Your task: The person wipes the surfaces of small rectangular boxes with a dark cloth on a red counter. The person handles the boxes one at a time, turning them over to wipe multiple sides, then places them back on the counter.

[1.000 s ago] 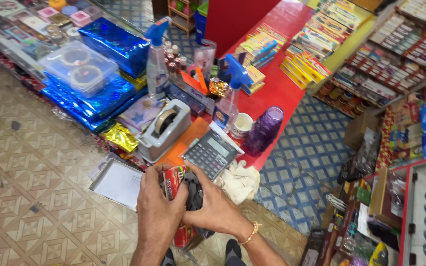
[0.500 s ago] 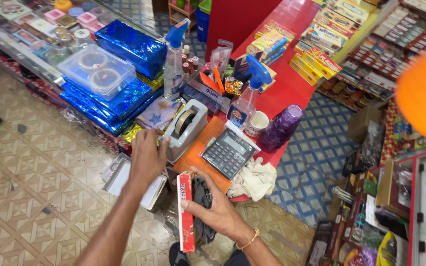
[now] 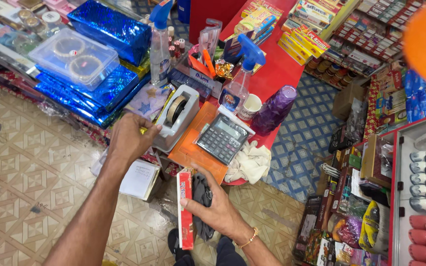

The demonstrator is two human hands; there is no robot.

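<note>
My right hand [image 3: 213, 207] grips a long, flat red box [image 3: 185, 209] held on edge below the counter, along with a dark object against my palm. My left hand [image 3: 131, 138] reaches forward and rests on the near left side of a grey tape dispenser [image 3: 176, 116] with a brown roll of tape. Just right of the dispenser lie an orange pad [image 3: 193, 148] and a grey calculator [image 3: 223, 138] on it. A crumpled white cloth [image 3: 250, 162] sits at the counter's near edge.
The red counter [image 3: 277, 74] carries two spray bottles with blue triggers [image 3: 235, 83], a white cup [image 3: 250, 106], a purple tumbler [image 3: 272, 111] and stacked boxes. Shiny blue wrapped boxes [image 3: 104, 29] and a clear plastic case [image 3: 75, 56] stand left. Shelves of goods fill the right.
My left hand let go of the red box and reached out to the tape dispenser. My right hand now holds the box alone, turned upright.
</note>
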